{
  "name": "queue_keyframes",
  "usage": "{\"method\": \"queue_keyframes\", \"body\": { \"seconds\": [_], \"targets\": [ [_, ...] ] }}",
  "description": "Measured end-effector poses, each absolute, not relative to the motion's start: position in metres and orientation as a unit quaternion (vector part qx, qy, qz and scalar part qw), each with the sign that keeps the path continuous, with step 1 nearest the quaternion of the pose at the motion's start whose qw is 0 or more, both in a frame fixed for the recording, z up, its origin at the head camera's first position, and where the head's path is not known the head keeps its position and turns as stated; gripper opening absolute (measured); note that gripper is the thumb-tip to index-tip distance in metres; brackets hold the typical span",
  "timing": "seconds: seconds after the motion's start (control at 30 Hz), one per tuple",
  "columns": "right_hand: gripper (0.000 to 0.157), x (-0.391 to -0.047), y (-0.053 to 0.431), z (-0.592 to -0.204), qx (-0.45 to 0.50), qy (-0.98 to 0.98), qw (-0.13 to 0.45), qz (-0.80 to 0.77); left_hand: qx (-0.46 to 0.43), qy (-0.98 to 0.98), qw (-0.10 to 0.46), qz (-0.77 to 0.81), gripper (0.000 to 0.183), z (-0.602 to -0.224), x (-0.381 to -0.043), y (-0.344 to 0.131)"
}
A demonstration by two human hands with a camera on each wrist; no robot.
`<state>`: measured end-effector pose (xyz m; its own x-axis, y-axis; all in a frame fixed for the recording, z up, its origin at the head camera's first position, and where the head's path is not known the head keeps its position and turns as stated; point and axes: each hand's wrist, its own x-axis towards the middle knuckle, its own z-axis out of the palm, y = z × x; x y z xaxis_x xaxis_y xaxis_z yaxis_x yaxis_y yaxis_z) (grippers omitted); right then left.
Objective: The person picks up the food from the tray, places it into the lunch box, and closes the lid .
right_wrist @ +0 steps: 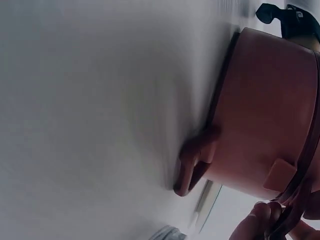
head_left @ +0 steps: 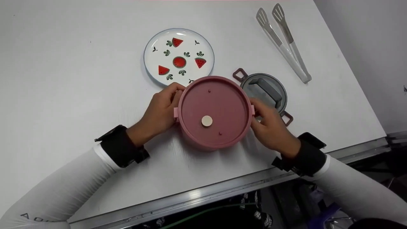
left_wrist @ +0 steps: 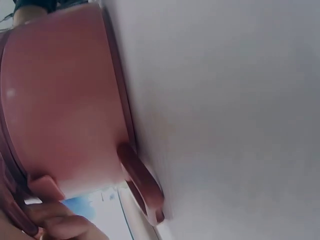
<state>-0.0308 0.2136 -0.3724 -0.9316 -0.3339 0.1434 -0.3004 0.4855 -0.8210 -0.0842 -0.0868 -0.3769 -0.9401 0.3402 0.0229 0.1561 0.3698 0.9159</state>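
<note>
A round pink pot (head_left: 222,108) with a recessed top and a small cream knob (head_left: 207,121) stands upright between my hands. My left hand (head_left: 157,109) grips its left side by the upper rim, fingers curled at a dark pink handle. On the opposite side my right hand (head_left: 270,127) holds it the same way, thumb and fingers around a matching handle. Pink tabs (left_wrist: 46,187) sit just below the rim. Lower down, a loop handle (left_wrist: 144,186) sticks out close over the table in the left wrist view, and another loop handle (right_wrist: 187,165) shows in the right wrist view.
Behind the pot lies a white plate (head_left: 187,35) with painted watermelons, its front edge overlapped by the pot. A small grey pot (head_left: 283,87) with reddish handles sits beside my right hand. Slotted metal tongs (head_left: 283,46) lie farther back right. A metal edge (head_left: 190,194) borders the table (head_left: 79,79).
</note>
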Motion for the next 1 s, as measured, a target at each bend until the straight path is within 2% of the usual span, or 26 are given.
{"method": "queue_keyframes", "body": {
  "seconds": [0.1,0.2,0.4,0.53,0.67,0.73,0.83,1.0],
  "targets": [
    [0.036,-0.032,0.215,-0.369,-0.172,0.857,0.045,-0.483,0.156,0.82,0.09,0.543,0.027,-0.378,-0.09,-0.084],
    [0.038,-0.033,0.216,-0.367,-0.148,0.83,0.098,-0.529,0.155,0.82,0.095,0.543,0.026,-0.378,-0.093,-0.083],
    [0.039,-0.029,0.216,-0.367,-0.069,0.757,0.177,-0.625,0.177,0.834,0.098,0.514,0.028,-0.375,-0.089,-0.088],
    [0.036,-0.027,0.213,-0.368,-0.034,0.745,0.184,-0.64,0.218,0.846,0.138,0.466,0.032,-0.365,-0.08,-0.107],
    [0.034,-0.033,0.208,-0.368,-0.036,0.755,0.176,-0.63,0.254,0.861,0.196,0.395,0.051,-0.354,-0.069,-0.129],
    [0.034,-0.037,0.205,-0.369,-0.042,0.759,0.172,-0.627,0.267,0.875,0.203,0.35,0.062,-0.35,-0.064,-0.135],
    [0.033,-0.044,0.2,-0.369,-0.051,0.764,0.167,-0.621,0.273,0.9,0.183,0.287,0.069,-0.347,-0.057,-0.138],
    [0.029,-0.059,0.192,-0.367,-0.058,0.761,0.163,-0.625,0.271,0.927,0.118,0.232,0.037,-0.344,-0.052,-0.137]
  ]
}}
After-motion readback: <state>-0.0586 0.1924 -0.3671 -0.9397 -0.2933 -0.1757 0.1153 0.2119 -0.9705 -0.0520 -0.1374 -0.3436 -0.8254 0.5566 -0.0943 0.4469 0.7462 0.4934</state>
